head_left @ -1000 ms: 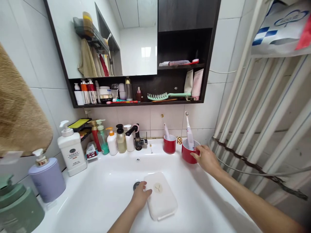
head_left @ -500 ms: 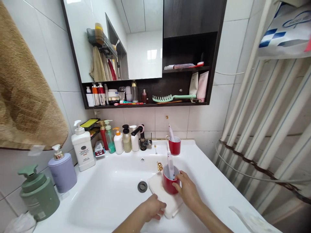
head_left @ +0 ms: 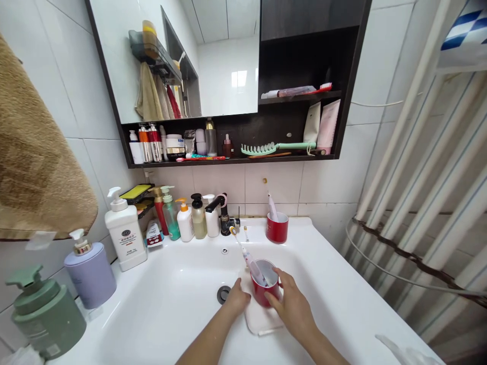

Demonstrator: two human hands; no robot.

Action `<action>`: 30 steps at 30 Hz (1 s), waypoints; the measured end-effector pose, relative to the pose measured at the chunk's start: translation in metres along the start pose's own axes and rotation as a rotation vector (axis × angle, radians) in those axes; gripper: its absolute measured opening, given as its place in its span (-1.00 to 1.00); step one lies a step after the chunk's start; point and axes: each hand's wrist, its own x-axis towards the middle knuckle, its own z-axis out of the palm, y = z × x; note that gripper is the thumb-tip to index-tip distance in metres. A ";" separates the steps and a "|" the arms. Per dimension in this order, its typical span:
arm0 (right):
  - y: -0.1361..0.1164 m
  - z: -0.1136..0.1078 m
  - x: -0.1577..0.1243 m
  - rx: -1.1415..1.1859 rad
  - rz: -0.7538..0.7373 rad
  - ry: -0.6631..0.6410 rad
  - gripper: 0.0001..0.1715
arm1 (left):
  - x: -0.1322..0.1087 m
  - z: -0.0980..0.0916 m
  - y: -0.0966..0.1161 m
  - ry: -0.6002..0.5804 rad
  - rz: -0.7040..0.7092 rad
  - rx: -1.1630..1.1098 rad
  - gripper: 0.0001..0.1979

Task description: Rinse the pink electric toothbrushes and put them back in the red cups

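My right hand (head_left: 294,306) is closed round a red cup (head_left: 262,295), thumb on its front and fingers by the handle side. An electric toothbrush (head_left: 253,266) with a pinkish-white handle leans left inside the cup, its head above the rim. Under the cup lies a white, cloth-like pad (head_left: 262,322) in the basin. My left hand (head_left: 238,298) is at the pad's left edge, fingers curled and seemingly pinching it; the fingertips are partly hidden. A second red cup (head_left: 277,230) with a similar toothbrush (head_left: 272,209) stands on the sink's back ledge.
The white sink (head_left: 163,304) has a drain (head_left: 223,294) left of my hands and a black faucet (head_left: 224,215) behind. Several pump bottles (head_left: 185,223) line the back left. A dark cabinet (head_left: 304,121) overhangs the sink; pipes (head_left: 426,213) run along the right.
My left hand has moved up to the pad's left edge, and the pad has turned slightly. The toothbrush has tipped from nearly upright to leaning left. My right hand still holds the cup.
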 end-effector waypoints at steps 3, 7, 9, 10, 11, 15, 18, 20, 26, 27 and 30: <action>0.004 -0.001 0.002 0.117 0.174 -0.060 -0.30 | -0.005 -0.005 0.018 0.034 0.001 -0.030 -0.33; 0.010 0.001 0.001 0.135 0.320 -0.267 -0.42 | -0.010 -0.007 0.040 -0.018 0.234 -0.259 -0.51; 0.012 0.004 -0.003 0.115 0.267 -0.295 -0.52 | -0.010 -0.004 0.046 -0.044 0.342 -0.338 -0.63; 0.012 0.006 -0.005 0.107 0.239 -0.298 -0.56 | -0.008 -0.003 0.047 -0.044 0.368 -0.354 -0.68; 0.012 0.008 -0.008 0.101 0.221 -0.303 -0.59 | -0.007 -0.001 0.048 -0.041 0.380 -0.364 -0.71; 0.014 0.012 -0.017 0.040 0.196 -0.321 -0.63 | -0.004 0.004 0.049 -0.024 0.367 -0.406 -0.75; 0.015 0.006 -0.013 0.000 0.184 -0.277 -0.53 | -0.008 0.002 0.047 -0.006 0.362 -0.450 -0.74; 0.012 -0.002 -0.001 -0.025 0.171 -0.201 -0.48 | -0.012 0.000 0.044 0.006 0.349 -0.501 -0.69; 0.001 -0.045 0.078 -0.129 0.153 0.062 -0.41 | -0.019 -0.004 0.034 -0.041 0.329 -0.556 -0.60; 0.001 -0.051 0.093 -0.150 0.158 0.082 -0.41 | -0.018 -0.005 0.033 -0.055 0.333 -0.546 -0.60; 0.000 -0.058 0.130 -0.199 0.175 0.101 -0.48 | -0.012 -0.007 0.033 -0.086 0.354 -0.490 -0.63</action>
